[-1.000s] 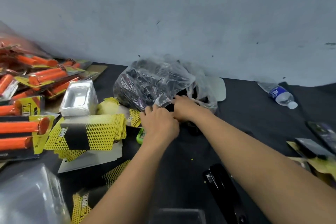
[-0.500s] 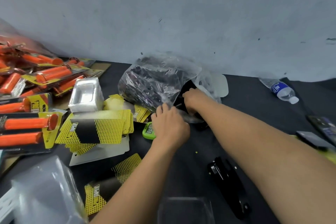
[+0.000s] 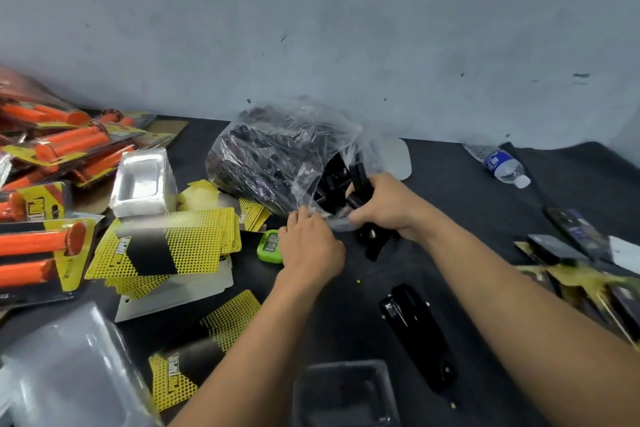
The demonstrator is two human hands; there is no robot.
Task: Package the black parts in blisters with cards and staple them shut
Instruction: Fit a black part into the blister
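Observation:
A clear plastic bag (image 3: pixel 277 152) full of black parts lies against the wall at the middle of the dark table. My left hand (image 3: pixel 310 246) pinches the bag's open edge at its front. My right hand (image 3: pixel 384 204) is closed around black parts (image 3: pixel 360 177) at the bag's mouth. A black stapler (image 3: pixel 417 333) lies in front of my right forearm. An empty clear blister (image 3: pixel 346 392) sits at the near edge. Yellow-and-black cards (image 3: pixel 166 243) are stacked to the left, with one more card (image 3: pixel 204 354) nearer me.
Packed orange grips (image 3: pixel 45 239) pile up at far left beside a stack of clear blisters (image 3: pixel 142 184). A green timer (image 3: pixel 270 246) lies by my left hand. A water bottle (image 3: pixel 502 163) lies at back right. Finished packs (image 3: pixel 588 274) lie at right.
My right hand has come out of the bag's mouth holding black parts. My left hand stays on the bag's edge. The camera has shifted slightly.

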